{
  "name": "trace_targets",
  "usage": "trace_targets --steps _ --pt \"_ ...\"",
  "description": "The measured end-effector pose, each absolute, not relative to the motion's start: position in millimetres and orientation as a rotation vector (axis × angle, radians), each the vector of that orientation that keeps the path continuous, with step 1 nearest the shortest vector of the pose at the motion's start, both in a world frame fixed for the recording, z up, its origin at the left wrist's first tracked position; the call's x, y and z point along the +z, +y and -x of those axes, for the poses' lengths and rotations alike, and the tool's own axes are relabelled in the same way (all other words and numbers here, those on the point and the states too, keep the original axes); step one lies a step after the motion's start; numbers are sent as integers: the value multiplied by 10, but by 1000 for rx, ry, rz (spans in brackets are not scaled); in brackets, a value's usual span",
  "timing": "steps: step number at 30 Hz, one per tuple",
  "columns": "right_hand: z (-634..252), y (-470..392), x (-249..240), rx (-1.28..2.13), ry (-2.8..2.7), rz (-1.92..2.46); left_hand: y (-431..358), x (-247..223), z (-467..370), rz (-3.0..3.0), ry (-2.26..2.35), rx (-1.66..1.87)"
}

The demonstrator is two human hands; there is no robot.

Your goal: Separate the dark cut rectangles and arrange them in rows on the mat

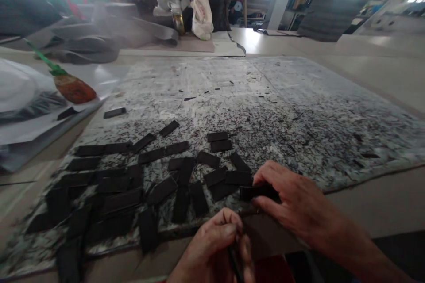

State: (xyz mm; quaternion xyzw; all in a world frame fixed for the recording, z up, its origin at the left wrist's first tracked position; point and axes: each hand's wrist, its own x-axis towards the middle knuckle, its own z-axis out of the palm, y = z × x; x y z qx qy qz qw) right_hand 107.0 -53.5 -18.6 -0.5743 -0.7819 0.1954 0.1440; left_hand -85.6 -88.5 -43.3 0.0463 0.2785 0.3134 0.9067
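Black piece (247, 193) pinched in my right hand (295, 199); left hand (215, 239) grips dark strip (234, 263). I judge: picking-up step; next needs steady pinch.

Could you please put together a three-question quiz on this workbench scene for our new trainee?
1. True or false: the right hand holds a black piece between thumb and fingers.

2. Multiple choice: what colour is the handle of the brush?
A) blue
B) green
C) white

3. Fill in the blank: as the camera sees it, most of the loose black pieces lie on the ____ side of the scrap-strewn board.

Key:
1. True
2. B
3. left
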Motion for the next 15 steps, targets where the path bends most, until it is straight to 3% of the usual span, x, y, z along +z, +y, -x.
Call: trace_targets --steps 8,15 --pt "-1055 -455 -26 824 -2175 1638 -845 -471 877 -112 523 610" --pt "-912 -274 -151 476 -2386 1500 -860 -461 889 -100 492 613"
